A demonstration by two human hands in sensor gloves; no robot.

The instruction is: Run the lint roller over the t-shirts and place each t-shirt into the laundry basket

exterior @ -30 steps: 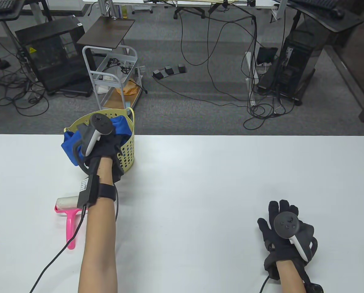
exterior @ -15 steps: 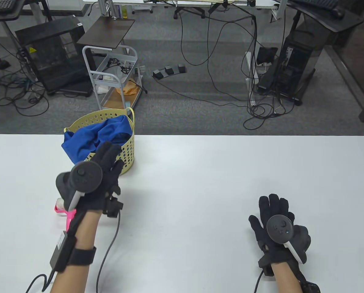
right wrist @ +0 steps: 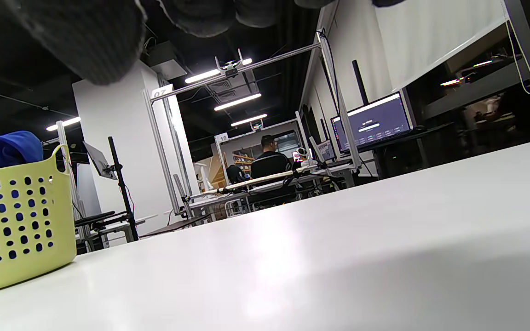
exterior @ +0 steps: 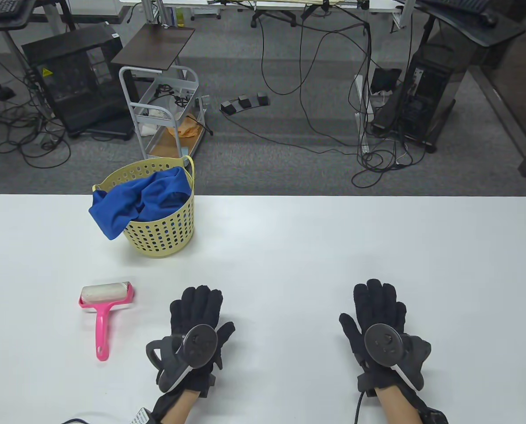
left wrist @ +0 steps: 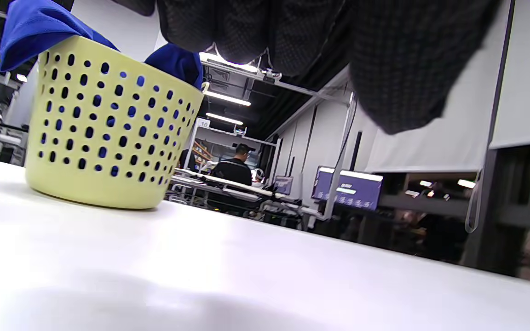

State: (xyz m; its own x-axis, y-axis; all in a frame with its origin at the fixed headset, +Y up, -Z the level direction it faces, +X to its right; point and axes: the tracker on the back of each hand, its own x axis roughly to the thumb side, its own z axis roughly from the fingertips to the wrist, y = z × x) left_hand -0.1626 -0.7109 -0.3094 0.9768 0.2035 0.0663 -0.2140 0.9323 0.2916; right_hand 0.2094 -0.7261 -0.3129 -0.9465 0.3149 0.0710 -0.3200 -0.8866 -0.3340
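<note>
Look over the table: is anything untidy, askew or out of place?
Only the blue t-shirt: it is bunched in the yellow laundry basket, with one fold hanging over the rim on the table view's left. The pink lint roller lies flat.

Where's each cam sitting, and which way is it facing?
Table view: overhead, looking down at the white table; left hand, right hand flat.
Left wrist view: low over the table, facing the yellow laundry basket; fingers at top.
Right wrist view: equally low; fingers at top.
All share basket and blue t-shirt.
</note>
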